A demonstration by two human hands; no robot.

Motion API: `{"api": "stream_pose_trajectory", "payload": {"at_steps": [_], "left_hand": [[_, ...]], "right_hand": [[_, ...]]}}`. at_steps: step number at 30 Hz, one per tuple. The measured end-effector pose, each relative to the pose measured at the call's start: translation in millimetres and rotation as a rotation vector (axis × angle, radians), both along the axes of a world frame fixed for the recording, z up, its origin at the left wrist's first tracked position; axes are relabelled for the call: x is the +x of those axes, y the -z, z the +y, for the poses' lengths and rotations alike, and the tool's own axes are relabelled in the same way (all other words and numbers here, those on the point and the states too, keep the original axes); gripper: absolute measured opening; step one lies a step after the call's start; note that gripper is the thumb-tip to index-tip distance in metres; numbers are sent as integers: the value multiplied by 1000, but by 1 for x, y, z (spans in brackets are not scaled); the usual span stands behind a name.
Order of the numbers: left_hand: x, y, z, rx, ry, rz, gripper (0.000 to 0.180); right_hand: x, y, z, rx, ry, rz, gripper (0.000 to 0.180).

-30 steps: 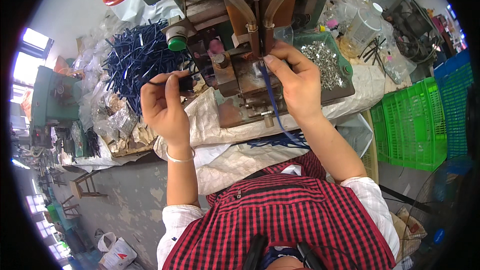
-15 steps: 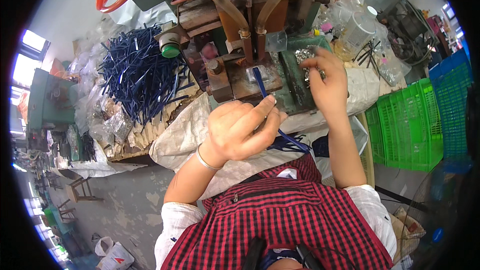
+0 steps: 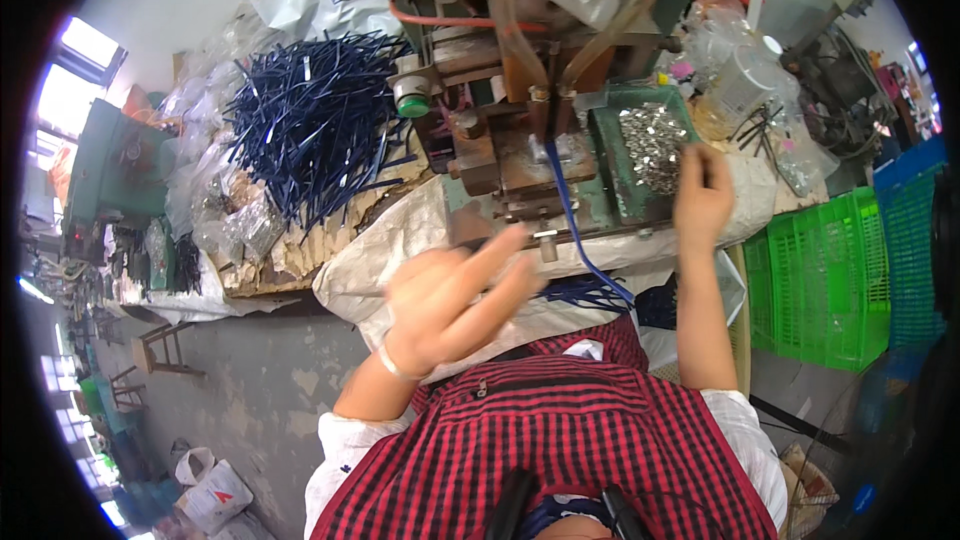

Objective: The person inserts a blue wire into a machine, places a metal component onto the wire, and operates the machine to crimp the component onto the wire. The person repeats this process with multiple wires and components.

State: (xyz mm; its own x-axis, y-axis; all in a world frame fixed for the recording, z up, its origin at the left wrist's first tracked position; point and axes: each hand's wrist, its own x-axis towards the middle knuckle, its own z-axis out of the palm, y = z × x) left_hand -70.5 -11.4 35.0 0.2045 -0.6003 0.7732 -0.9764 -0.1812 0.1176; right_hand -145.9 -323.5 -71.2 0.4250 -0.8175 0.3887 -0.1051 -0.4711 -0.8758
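A narrow dark blue strap (image 3: 570,210) hangs from the metal block (image 3: 510,160) of a bench machine. Its upper end lies under the machine's two upright brown pieces, and its lower end reaches toward my lap. My left hand (image 3: 455,300), smeared by motion, is left of the strap and apart from it, with fingers stretched out and nothing visible in them. At the right edge of a green tray (image 3: 625,205) my right hand (image 3: 703,200) has its fingers curled in; whatever they pinch is too small to make out. Small shiny metal pieces (image 3: 655,150) fill much of the tray.
A large heap of dark blue straps (image 3: 310,125) lies left of the machine, near a green button (image 3: 412,105). More blue straps (image 3: 585,292) rest near my apron. At the right stand a clear plastic jar (image 3: 740,80) and green crates (image 3: 820,280). Clear hoses (image 3: 520,40) hang over the machine.
My left hand has let go of the blue strap and drawn back left and toward me. My right hand has moved right, from over the metal pieces to the tray's edge. The view has shifted.
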Motion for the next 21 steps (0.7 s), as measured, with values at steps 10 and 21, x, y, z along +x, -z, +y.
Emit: {"api": "stream_pose_trajectory", "payload": {"at_steps": [10,21], "left_hand": [[119,28,83,166,-601,58,5],[152,105,86,68,-640,274,12]], "right_hand": [[65,1,16,493,-265,-451,21],[-31,-13,6,51,-117,62,14]]}}
